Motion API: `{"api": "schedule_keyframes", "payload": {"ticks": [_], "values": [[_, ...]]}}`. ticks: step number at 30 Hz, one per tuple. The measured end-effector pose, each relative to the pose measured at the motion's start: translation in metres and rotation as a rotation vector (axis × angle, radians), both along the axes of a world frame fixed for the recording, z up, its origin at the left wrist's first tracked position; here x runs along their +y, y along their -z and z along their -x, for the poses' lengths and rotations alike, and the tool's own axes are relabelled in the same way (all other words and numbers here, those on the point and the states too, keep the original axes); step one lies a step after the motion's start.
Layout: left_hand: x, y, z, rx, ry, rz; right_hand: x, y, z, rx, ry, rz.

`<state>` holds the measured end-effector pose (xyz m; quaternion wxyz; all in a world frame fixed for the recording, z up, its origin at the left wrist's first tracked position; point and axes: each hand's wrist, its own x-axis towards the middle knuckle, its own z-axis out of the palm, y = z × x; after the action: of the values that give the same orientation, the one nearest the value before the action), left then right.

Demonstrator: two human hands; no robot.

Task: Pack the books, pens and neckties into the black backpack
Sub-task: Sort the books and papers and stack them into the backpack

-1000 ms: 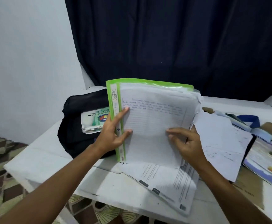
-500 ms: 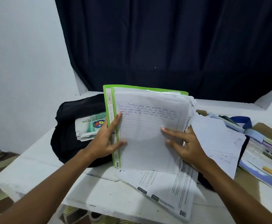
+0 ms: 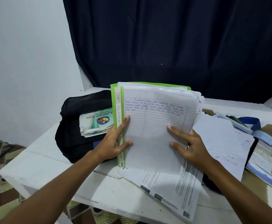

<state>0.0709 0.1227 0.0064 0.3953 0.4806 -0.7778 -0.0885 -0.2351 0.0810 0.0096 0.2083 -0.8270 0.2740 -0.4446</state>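
- Green plastic file folder [image 3: 117, 126], thin and glossy, stands on its lower edge on the surface [image 3: 40, 165], stuffed with a thick stack of ruled paper [image 3: 154, 131]; top sheet carries handwritten lines.
- Left hand [image 3: 114, 144]: grip holds the folder's spine edge, thumb and forefinger spread across the front.
- Right hand [image 3: 188, 144]: fingers straight, pressing flat on the ruled paper near its ragged right edge.
- Black backpack [image 3: 72, 126], soft fabric, lies just left of the folder, mouth open, with a worn stack of books [image 3: 96, 123] inside.
- Loose printed sheets [image 3: 172, 189] lie under and in front of the folder; torn white paper [image 3: 220, 139] to the right.
- Further right: more books [image 3: 267, 157] and a blue strap [image 3: 251, 122].
- White surface, chipped at the edge; dark curtain [image 3: 172, 42] behind, white wall [image 3: 27, 62] left, patterned floor [image 3: 4, 157] below.
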Motion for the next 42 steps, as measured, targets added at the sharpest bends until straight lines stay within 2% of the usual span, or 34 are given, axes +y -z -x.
{"api": "schedule_keyframes", "payload": {"ticks": [3,12,17,22,25,29,32,34,36,39,42], "values": [[0.002,0.001,0.001,0.024,-0.016,-0.021,-0.001,0.001,0.002,0.043,-0.019,-0.014],[-0.003,-0.031,0.007,0.037,-0.082,0.025,-0.006,-0.022,-0.005,-0.037,0.028,0.123],[0.006,-0.005,0.012,0.070,-0.070,-0.042,0.002,0.004,-0.004,0.006,0.061,0.040],[0.005,-0.005,0.016,0.090,-0.088,-0.097,0.007,-0.002,-0.006,0.043,0.084,-0.061],[-0.002,-0.015,0.020,0.126,-0.093,-0.151,0.006,-0.013,-0.010,-0.056,0.094,-0.177],[-0.018,-0.052,0.020,0.208,-0.155,-0.168,0.003,-0.037,-0.018,-0.307,0.121,-0.344],[-0.020,-0.068,0.027,0.337,-0.297,-0.054,0.001,-0.056,-0.025,-0.528,0.129,-0.391],[-0.012,-0.057,0.036,0.474,-0.384,0.001,0.000,-0.066,-0.031,-0.630,0.150,-0.402],[0.001,-0.040,0.052,0.637,-0.424,-0.040,-0.002,-0.073,-0.035,-0.699,0.172,-0.417],[0.015,-0.028,0.074,1.005,-0.237,-0.257,-0.001,-0.079,-0.041,-0.737,0.201,-0.413],[0.008,-0.021,0.082,1.286,-0.009,-0.372,0.004,-0.081,-0.045,-0.716,0.182,-0.398]]}}
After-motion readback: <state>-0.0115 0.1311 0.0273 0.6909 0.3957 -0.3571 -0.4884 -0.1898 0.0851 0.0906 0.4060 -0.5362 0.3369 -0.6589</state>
